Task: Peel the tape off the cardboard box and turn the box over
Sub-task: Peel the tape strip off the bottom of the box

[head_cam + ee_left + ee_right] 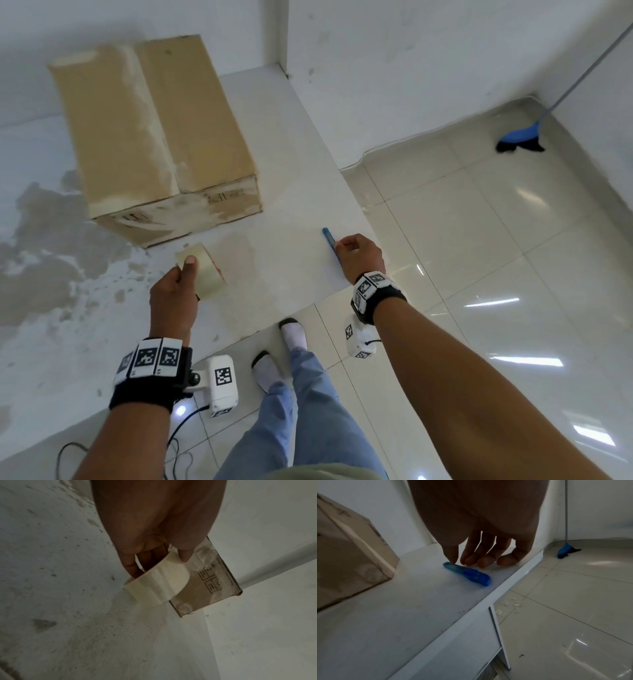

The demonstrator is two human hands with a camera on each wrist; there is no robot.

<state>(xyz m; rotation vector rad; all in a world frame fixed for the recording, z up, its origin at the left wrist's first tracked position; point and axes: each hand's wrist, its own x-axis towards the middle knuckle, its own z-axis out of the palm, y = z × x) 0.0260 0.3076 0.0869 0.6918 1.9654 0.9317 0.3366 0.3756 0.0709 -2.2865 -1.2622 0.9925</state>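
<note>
On the white top (294, 192), beside the box (154, 137), the left hand (174, 294) grips a tape roll (202, 270); the right hand (359, 255), fingers loosely curled, touches a blue cutter (467, 573).

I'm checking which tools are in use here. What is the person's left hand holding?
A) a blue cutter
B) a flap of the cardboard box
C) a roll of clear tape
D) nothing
C: the left hand has its thumb and fingers curled round a roll of clear tape, while the blue cutter lies on the white table under the right hand.
</note>
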